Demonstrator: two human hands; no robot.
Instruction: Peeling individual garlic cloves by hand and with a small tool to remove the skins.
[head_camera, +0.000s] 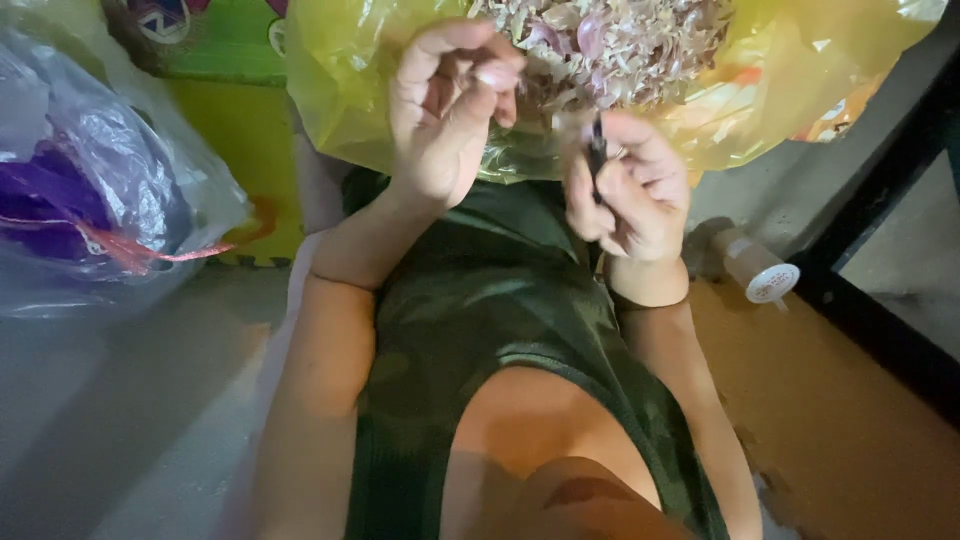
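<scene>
Head view: the left hand (445, 105) is curled, fingertips pinching something small, too blurred to name. The right hand (630, 190) grips a dark knife (597, 155). The yellow bag (350, 80) just beyond already holds a big heap of peels (610, 40), so much looks done.

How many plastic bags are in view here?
2: a yellow plastic bag of peelings at top centre, behind both hands, and a clear plastic bag with purple contents at left. Others may lie out of frame.

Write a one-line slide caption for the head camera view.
Left hand pinches a small piece, right hand grips a dark blade over a yellow bag of peelings.
</scene>
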